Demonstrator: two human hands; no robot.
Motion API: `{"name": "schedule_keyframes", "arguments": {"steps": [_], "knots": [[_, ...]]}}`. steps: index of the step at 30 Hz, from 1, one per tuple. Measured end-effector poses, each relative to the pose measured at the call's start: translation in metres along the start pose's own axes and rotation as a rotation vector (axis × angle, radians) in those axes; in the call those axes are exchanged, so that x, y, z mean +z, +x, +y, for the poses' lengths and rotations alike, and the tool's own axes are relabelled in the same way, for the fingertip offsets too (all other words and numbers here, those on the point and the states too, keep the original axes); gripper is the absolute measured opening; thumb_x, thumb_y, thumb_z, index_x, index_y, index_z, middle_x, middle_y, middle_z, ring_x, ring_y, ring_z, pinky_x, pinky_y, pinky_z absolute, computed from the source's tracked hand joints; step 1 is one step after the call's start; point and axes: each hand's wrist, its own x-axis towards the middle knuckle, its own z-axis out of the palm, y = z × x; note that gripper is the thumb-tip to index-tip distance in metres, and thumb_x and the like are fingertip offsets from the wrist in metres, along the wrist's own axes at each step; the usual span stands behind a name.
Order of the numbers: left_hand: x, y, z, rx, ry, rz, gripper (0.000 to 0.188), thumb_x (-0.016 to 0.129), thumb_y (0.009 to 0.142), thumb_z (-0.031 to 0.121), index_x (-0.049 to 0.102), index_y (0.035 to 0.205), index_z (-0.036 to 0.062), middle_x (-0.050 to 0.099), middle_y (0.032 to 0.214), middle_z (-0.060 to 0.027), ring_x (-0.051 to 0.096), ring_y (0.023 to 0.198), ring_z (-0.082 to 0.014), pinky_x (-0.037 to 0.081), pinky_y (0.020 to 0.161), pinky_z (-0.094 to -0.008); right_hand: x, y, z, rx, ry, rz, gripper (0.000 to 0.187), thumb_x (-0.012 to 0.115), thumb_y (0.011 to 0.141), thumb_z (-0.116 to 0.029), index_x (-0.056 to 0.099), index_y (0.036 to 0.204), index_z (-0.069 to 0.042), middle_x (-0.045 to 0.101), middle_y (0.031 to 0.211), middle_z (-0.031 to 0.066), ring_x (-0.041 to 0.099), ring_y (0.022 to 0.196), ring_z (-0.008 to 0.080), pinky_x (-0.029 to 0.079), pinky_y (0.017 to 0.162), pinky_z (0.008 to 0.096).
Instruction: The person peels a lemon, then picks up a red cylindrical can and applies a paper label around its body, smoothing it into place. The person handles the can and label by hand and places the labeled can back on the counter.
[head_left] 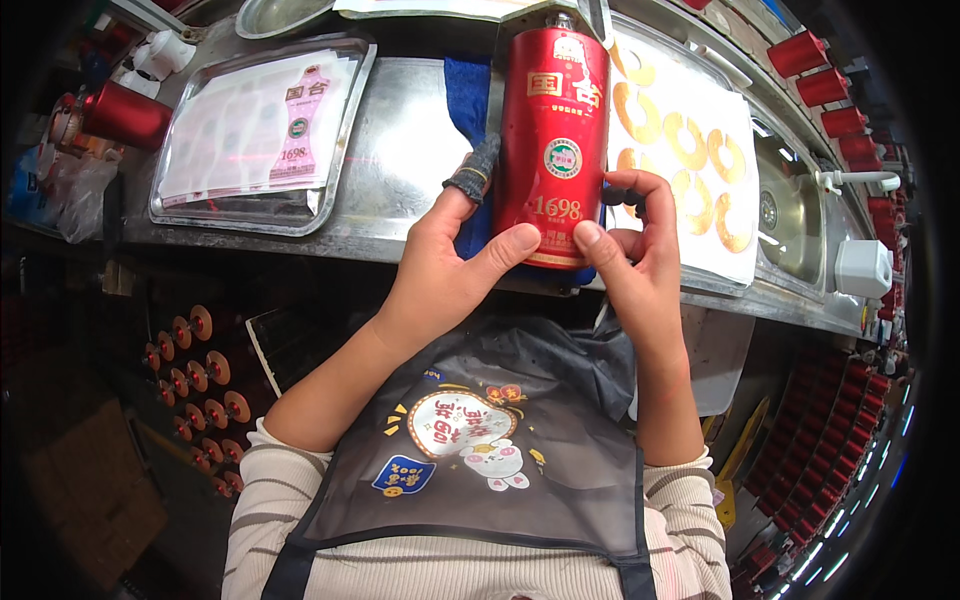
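Note:
A glossy red bottle [552,120] with gold print and a round green-and-white emblem lies between my hands, its narrow neck pointing away from me. My left hand [455,245] is at its lower left, thumb pressed on the front and a dark fabric cover on a finger. On the other side, my right hand [640,235] curls its fingers by the bottle's edge, with the thumb on the lower front. A dark cover shows on one right finger too. Under the bottle, a blue cloth [467,90] is spread on the metal counter [400,130].
At the left, a metal tray [335,190] carries printed label sheets [240,130]. White sheets with gold curved decals [690,140] lie right of the bottle. Farther right are a sink [790,215], a tap [860,180] and a white jug [862,268]. Rows of red bottles [825,430] stand lower right.

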Motion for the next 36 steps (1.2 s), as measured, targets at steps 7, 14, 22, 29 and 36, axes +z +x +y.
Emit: {"name": "schedule_keyframes", "arguments": {"steps": [7,14,22,29,36], "knots": [[-0.001,0.001,0.001,-0.125,-0.136,0.005,0.057,0.069,0.095,0.025,0.047,0.138,-0.0051,0.06,0.127,-0.0113,0.055,0.115,-0.015,0.044,0.101,-0.0306,-0.002,-0.003,-0.002,0.044,-0.041,-0.043,0.059,0.074,0.087,-0.012,0.038,0.133,-0.003,0.044,0.128,0.0122,0.064,0.078,0.0063,0.05,0.064,0.0165],[0.004,0.004,0.009,-0.106,-0.098,0.006,0.056,0.067,0.096,0.021,0.044,0.141,-0.0049,0.057,0.133,-0.0126,0.054,0.12,-0.016,0.043,0.103,-0.0315,0.005,-0.002,0.005,0.045,0.164,0.046,0.061,0.078,0.084,-0.014,0.038,0.129,-0.003,0.051,0.121,0.0103,0.054,0.067,0.0013,0.043,0.055,0.0154],[0.001,0.01,0.011,-0.194,-0.103,-0.001,0.051,0.066,0.096,0.019,0.048,0.137,-0.0055,0.061,0.127,-0.0121,0.058,0.113,-0.0147,0.046,0.099,-0.0311,0.004,-0.003,0.004,0.045,0.096,0.011,0.059,0.076,0.085,-0.011,0.038,0.13,-0.004,0.052,0.119,0.0096,0.057,0.067,0.0028,0.045,0.055,0.0163],[0.0,0.005,0.002,-0.019,0.162,0.041,0.042,0.069,0.095,0.024,0.056,0.123,-0.0046,0.063,0.12,-0.0113,0.058,0.106,-0.0138,0.048,0.093,-0.0302,0.003,-0.004,0.0,0.091,0.195,0.015,0.061,0.074,0.087,-0.012,0.036,0.134,-0.004,0.049,0.124,0.0117,0.06,0.076,0.0042,0.047,0.06,0.0171],[-0.003,0.004,-0.007,-0.101,-0.109,0.065,0.047,0.066,0.097,0.023,0.054,0.133,-0.0043,0.062,0.125,-0.0109,0.056,0.115,-0.0143,0.043,0.102,-0.0299,-0.004,-0.006,0.003,0.12,0.13,-0.066,0.058,0.073,0.088,-0.012,0.038,0.134,-0.004,0.049,0.126,0.0107,0.057,0.073,0.0026,0.045,0.06,0.0155]]}}
